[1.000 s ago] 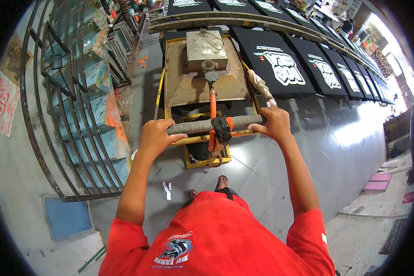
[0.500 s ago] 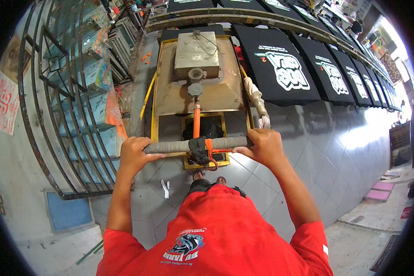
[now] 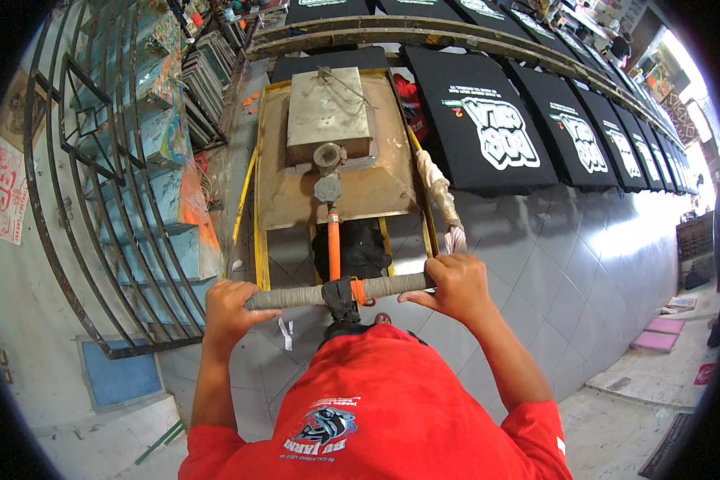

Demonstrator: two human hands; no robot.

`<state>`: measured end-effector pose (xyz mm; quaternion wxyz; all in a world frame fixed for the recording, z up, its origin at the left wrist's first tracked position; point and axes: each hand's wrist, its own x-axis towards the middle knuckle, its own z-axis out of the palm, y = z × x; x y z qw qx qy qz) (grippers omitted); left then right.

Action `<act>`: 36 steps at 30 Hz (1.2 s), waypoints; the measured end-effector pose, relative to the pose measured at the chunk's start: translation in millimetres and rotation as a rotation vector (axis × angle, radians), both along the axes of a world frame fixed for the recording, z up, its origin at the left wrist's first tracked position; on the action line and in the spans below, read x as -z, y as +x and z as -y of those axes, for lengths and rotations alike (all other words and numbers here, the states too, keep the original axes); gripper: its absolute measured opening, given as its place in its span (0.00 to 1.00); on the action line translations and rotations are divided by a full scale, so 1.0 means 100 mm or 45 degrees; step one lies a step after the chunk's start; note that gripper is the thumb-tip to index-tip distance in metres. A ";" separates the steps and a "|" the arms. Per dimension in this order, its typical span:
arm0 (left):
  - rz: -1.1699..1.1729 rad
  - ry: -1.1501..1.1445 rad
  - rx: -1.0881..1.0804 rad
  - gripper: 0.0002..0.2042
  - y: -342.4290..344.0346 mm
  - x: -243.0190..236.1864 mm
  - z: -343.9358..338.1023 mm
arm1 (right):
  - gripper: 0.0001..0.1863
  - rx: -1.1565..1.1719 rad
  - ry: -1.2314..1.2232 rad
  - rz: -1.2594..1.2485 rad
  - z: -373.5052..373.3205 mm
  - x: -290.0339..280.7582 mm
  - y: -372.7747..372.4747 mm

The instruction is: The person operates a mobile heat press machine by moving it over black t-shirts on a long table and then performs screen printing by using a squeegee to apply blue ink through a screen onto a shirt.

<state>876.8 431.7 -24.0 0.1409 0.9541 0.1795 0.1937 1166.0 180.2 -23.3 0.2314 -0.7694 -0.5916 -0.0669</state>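
Note:
My left hand (image 3: 232, 314) is closed round the left end of a grey tape-wrapped handlebar (image 3: 304, 298), thumb laid along it. My right hand (image 3: 458, 286) grips the other end, its thumb stretched under the bar. Black cloth (image 3: 339, 299) and an orange strap (image 3: 359, 291) are bound round the bar's middle. Beyond it stands a yellow-framed cart (image 3: 261, 252) with a wide brownish metal hood (image 3: 276, 192) and a metal box (image 3: 328, 112) on top. An orange pipe (image 3: 334, 250) runs from the hood toward the bar. A wrapped hose (image 3: 438, 192) hangs along the cart's right side.
On the right, a long row of black printed shirts (image 3: 488, 88) lies on boards. A curved black metal rack (image 3: 128, 180) with paint-stained pale blue shelves stands close on the left. Grey floor tiles (image 3: 520, 272) stretch to the right, with pink sheets (image 3: 656, 340) farther off.
The handlebar and both hands have come nearer to me. The hood and metal box have shifted the same way and a little left. Both hands keep their grip.

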 end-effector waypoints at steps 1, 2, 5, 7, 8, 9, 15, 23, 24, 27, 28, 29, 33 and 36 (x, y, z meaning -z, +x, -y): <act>-0.001 -0.010 -0.005 0.26 -0.01 0.01 0.01 | 0.33 -0.007 0.004 -0.003 -0.01 0.00 0.01; -0.003 -0.020 -0.010 0.26 -0.01 0.01 0.01 | 0.32 0.000 -0.019 0.002 0.00 -0.02 0.02; 0.033 0.030 0.009 0.26 -0.02 0.04 -0.03 | 0.31 0.010 -0.075 0.012 0.00 -0.01 -0.02; 0.008 -0.010 0.016 0.26 0.01 -0.02 -0.03 | 0.31 0.021 -0.087 0.033 -0.01 0.01 0.00; -0.005 -0.030 0.019 0.25 0.02 -0.04 -0.02 | 0.32 0.023 -0.080 0.042 -0.01 0.02 0.00; -0.014 -0.027 0.018 0.25 0.02 -0.05 -0.03 | 0.32 0.027 -0.074 0.050 -0.02 0.02 0.00; -0.072 0.023 0.031 0.26 0.06 -0.14 0.01 | 0.34 0.045 -0.018 0.031 -0.03 0.07 -0.01; -0.175 0.208 0.028 0.31 0.13 -0.01 0.01 | 0.32 0.020 -0.048 0.016 -0.03 0.07 0.00; -0.169 0.207 0.033 0.31 0.14 0.02 -0.01 | 0.31 0.026 -0.048 0.031 -0.04 0.07 0.00; -0.117 0.238 0.017 0.31 0.15 0.01 -0.01 | 0.31 0.032 -0.046 0.059 -0.04 0.11 -0.01; -0.089 0.247 0.018 0.31 0.16 0.04 -0.02 | 0.31 0.028 -0.029 0.082 -0.04 0.14 0.00; -0.091 0.249 0.013 0.31 0.16 0.09 -0.03 | 0.31 0.024 -0.013 0.104 -0.05 0.15 0.01; -0.129 0.249 -0.030 0.31 0.16 0.08 -0.05 | 0.32 0.050 -0.034 0.114 -0.10 0.15 0.00; -0.070 0.265 -0.028 0.31 0.19 0.08 -0.06 | 0.30 0.087 -0.049 0.147 -0.12 0.16 0.00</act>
